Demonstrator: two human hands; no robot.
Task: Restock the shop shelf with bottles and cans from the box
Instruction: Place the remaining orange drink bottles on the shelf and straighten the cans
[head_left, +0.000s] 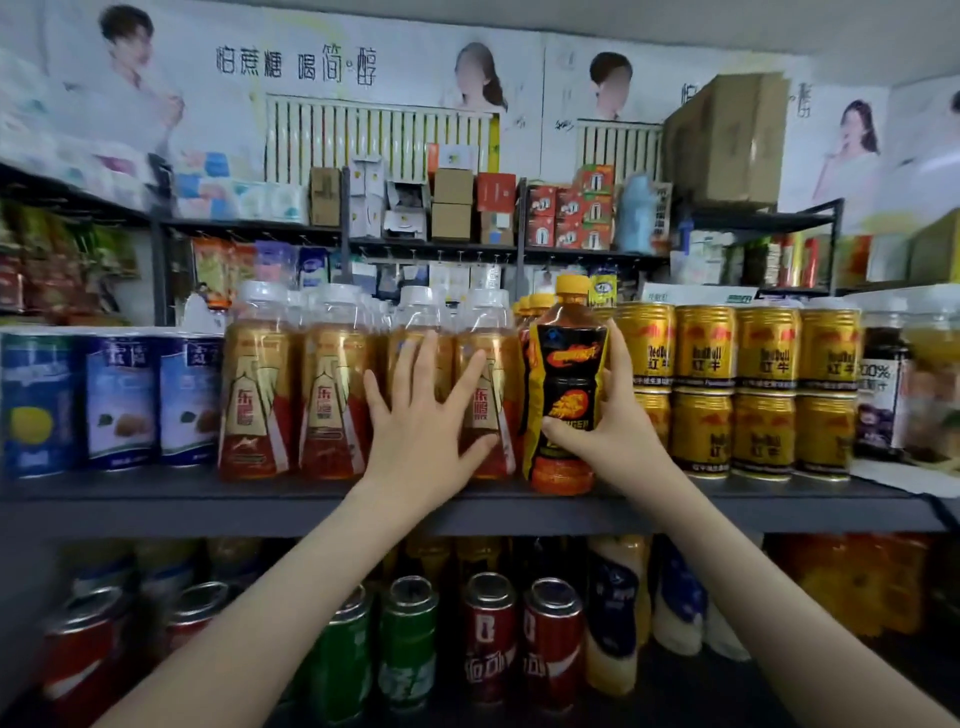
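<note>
On the left of the shelf (156, 501) stand blue cans (119, 400), then a row of white-capped gold bottles (327, 400). My left hand (418, 431) lies flat against these, fingers spread wide, holding nothing. Just beside them my right hand (615, 431) wraps the black-and-orange bottle (569, 374) round its middle, its base at the shelf's front edge, in the gap before the stacked gold cans (763, 389). Full, it should feel fairly heavy. The plastic wall probably gives a little and the glossy sleeve may slip, so mid-label seems the best hold.
</note>
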